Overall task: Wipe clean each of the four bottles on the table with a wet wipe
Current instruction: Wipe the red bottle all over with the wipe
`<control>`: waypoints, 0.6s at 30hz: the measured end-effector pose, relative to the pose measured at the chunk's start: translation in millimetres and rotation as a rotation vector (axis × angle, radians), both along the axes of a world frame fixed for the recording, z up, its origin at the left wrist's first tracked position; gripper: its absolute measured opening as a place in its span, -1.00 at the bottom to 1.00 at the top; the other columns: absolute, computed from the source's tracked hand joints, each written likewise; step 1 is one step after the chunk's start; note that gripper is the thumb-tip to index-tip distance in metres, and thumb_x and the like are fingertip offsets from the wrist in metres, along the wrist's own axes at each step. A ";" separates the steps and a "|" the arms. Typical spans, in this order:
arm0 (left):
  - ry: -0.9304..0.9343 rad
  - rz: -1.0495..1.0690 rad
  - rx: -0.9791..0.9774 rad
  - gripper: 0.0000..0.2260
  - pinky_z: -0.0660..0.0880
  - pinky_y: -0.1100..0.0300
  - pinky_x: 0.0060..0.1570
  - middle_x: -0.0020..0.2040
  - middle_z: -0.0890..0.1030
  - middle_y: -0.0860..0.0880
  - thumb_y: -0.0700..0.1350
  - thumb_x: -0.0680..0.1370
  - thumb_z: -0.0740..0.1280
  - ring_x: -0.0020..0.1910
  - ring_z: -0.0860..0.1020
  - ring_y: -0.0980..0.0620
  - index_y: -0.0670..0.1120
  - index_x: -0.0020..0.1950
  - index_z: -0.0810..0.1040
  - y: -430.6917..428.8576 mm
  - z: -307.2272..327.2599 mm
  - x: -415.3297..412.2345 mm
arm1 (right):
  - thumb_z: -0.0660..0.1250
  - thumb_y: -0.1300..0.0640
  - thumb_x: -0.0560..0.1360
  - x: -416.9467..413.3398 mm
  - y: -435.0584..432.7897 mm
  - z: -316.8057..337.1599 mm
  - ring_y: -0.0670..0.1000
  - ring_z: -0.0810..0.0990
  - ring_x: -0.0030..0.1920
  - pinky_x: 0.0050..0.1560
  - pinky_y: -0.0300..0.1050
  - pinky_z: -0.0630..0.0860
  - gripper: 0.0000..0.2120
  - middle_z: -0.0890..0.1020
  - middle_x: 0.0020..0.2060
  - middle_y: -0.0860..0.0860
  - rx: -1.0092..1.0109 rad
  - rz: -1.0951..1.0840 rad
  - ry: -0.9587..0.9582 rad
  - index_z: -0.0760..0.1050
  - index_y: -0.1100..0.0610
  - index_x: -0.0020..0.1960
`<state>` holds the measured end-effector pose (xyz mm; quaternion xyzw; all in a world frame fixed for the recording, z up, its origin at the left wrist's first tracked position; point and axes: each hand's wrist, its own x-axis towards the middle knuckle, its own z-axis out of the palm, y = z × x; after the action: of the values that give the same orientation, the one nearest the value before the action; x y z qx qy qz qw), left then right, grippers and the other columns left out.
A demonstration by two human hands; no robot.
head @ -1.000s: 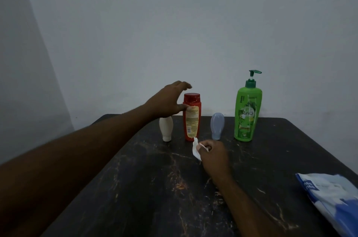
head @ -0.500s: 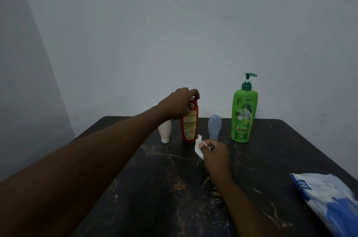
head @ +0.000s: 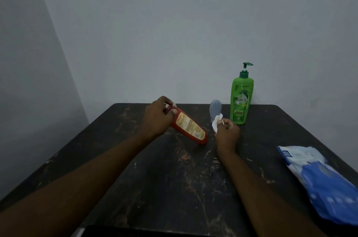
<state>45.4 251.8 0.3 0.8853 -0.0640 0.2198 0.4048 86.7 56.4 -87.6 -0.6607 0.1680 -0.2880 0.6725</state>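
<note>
Seemingly early: the left hand (head: 157, 118) curls its fingers round the cap end of the red bottle (head: 190, 127), held tilted over the desk (head: 155, 178). The right hand (head: 227, 134) pinches the wet wipe (head: 216, 123) nearby, not touching the bottle, so wiping it remains to do.

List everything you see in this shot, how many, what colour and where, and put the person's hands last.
red plastic bottle: one, red with a yellow label, tilted over mid-table, gripped at its cap end
green pump bottle: one, green, upright, back right
small translucent bottle: one, blue-grey, upright, left of the green one
white bottle: one, white, mostly hidden behind the left hand
wet wipe: one, white, in the right hand
wipes pack: one, blue and white, table's right edge
scratched table: one, black
wall: grey, behind
left hand: grips the red bottle
right hand: pinches the wipe
</note>
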 end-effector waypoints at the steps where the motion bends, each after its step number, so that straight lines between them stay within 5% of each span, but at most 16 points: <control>1: 0.018 0.014 -0.045 -0.82 0.65 0.06 0.01 0.19 0.61 -0.07 -0.10 0.64 0.35 0.15 0.63 -0.05 -0.06 0.23 0.50 3.9 -5.7 -8.0 | 0.35 0.24 0.53 -5.1 -2.0 1.2 -0.01 0.59 -0.08 -0.21 -0.22 0.49 -0.86 0.61 -0.11 -0.01 -0.042 0.001 -0.003 0.60 0.20 0.07; 6: 0.116 0.011 -0.248 -0.85 0.66 0.19 -0.13 -0.05 0.56 0.11 -0.10 0.61 0.39 0.00 0.64 0.05 -0.06 0.15 0.50 18.8 -33.7 -40.3 | 0.40 0.20 0.51 -40.6 -17.1 11.0 -0.03 0.61 -0.09 -0.16 -0.21 0.50 -0.85 0.67 -0.07 0.04 -0.207 0.057 -0.017 0.63 0.18 0.06; 10: 0.264 -0.072 -0.353 -0.81 0.64 0.25 -0.29 0.08 0.58 0.02 -0.13 0.59 0.40 0.01 0.66 0.01 -0.04 0.17 0.50 22.8 -53.9 -61.7 | 0.42 0.20 0.49 -84.6 -33.4 14.5 -0.09 0.61 -0.04 -0.07 -0.15 0.58 -0.81 0.66 -0.04 -0.06 -0.292 0.159 -0.003 0.63 0.08 0.11; 18: 0.357 -0.278 -0.346 -0.74 0.67 0.20 -0.16 0.23 0.54 0.00 -0.14 0.57 0.42 0.17 0.59 -0.04 0.01 0.26 0.58 10.0 -84.8 -92.5 | 0.29 0.27 0.55 -149.6 -52.2 2.3 -0.19 0.57 -0.05 -0.15 -0.33 0.45 -0.77 0.61 0.04 -0.08 -0.459 0.193 0.138 0.65 0.04 0.07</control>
<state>-47.1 261.8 -84.6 0.8104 -0.0739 0.0104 0.5811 -62.8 4.2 -85.3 -0.8271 0.0798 -0.2073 0.5163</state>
